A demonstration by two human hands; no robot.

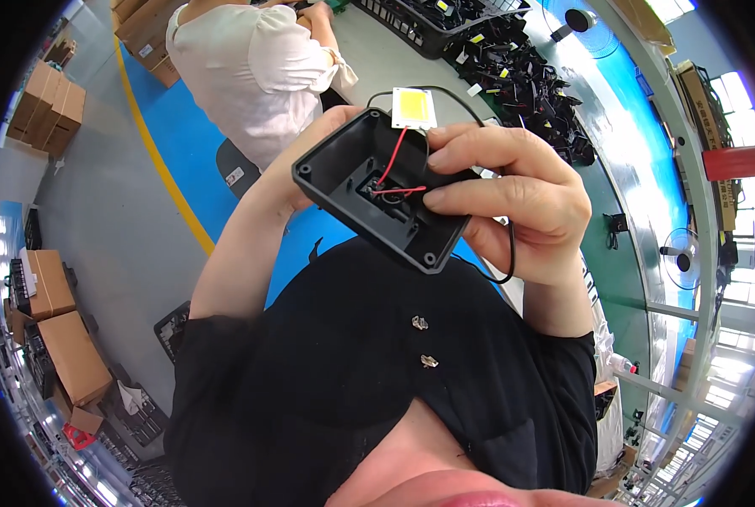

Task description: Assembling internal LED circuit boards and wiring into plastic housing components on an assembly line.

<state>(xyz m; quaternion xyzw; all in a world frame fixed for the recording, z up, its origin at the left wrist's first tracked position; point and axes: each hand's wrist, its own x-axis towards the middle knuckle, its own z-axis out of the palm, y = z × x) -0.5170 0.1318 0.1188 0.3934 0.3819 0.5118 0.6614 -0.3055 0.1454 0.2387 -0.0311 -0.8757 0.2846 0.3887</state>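
Observation:
A black plastic lamp housing (pixel 356 224), a shallow open box with screw holes at its corners, is held up in front of my chest, tilted. My left hand (pixel 331 127) grips it from behind at the far left side, its fingers mostly hidden. At the right end, my right hand (pixel 534 194) is closed around the housing, two fingertips reaching inside beside the wires. A white LED plate with a yellow center (pixel 414 108) rests at the far rim. One red wire (pixel 393 156) runs from it into the housing; another red wire (pixel 403 190) ends near my fingertip. A black cable (pixel 512 249) loops behind my right hand.
Across the far side, a grey worktable (pixel 377 63) carries a pile of black parts (pixel 521 84) and a black crate (pixel 411 25). A person in a white top (pixel 242 63) works there at the left. Cardboard boxes (pixel 73 359) stand on the floor at the left.

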